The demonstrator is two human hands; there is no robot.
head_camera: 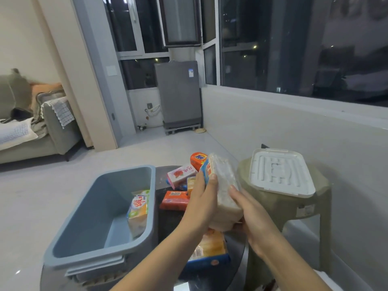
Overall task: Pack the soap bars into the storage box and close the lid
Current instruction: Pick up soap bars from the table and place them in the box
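Note:
A blue-grey storage box (84, 208) stands open on a dark round table, with one green-and-orange soap pack (138, 211) leaning against its right inner wall. Both hands hold a large clear-wrapped pack of pale soap bars (223, 185) above the table, right of the box. My left hand (202, 198) grips its left edge and my right hand (249, 211) supports its lower right side. Loose soaps lie behind: a pink-and-white box (181, 174), an orange pack (197, 158) and a red bar (174, 199). An orange multipack (210, 246) lies under my forearms. The white lid (279, 171) rests apart on a stool.
An olive plastic stool (310, 208) stands right of the table and carries the lid. The dark table edge (168, 225) shows between box and soaps. A grey washing machine (178, 93) stands by the far window, and a sofa (52, 131) is at the left.

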